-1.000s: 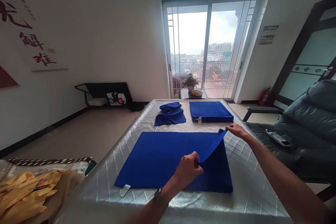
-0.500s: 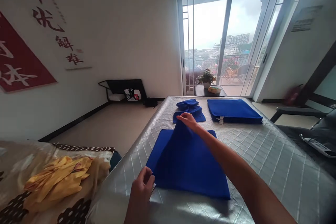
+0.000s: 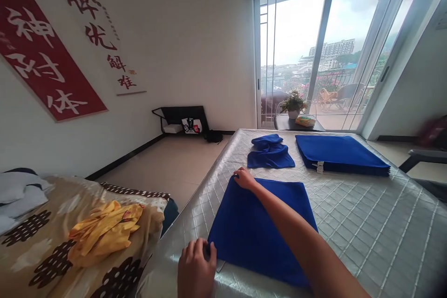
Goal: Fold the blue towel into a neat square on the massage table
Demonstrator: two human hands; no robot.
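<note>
A square blue cloth point(image 3: 258, 228) lies nearly flat on the silver quilted surface in front of me. At its far left corner my right hand point(image 3: 243, 178) is closed, fingertips pinching the edge, with the forearm crossing over the cloth and hiding part of it. My left hand point(image 3: 197, 265) has its fingers curled around the near left corner. A small white tag point(image 3: 220, 266) sticks out by that corner. Beyond the cloth lies a crumpled blue cloth point(image 3: 270, 151). To its right is a neat stack of folded blue cloths point(image 3: 342, 151) with white tags at the front edge.
The silver quilted cover point(image 3: 366, 223) spreads to the right. On the left, a yellow cloth point(image 3: 104, 230) rests on patterned bedding point(image 3: 52, 242). A potted plant point(image 3: 294, 104) stands on a small dark table point(image 3: 284, 123) by the glass door. A dark armrest point(image 3: 424, 158) is at the right.
My right hand has lowered the lifted far left part of the cloth, which now lies flat. The left hand stays at the near corner. The view has turned left.
</note>
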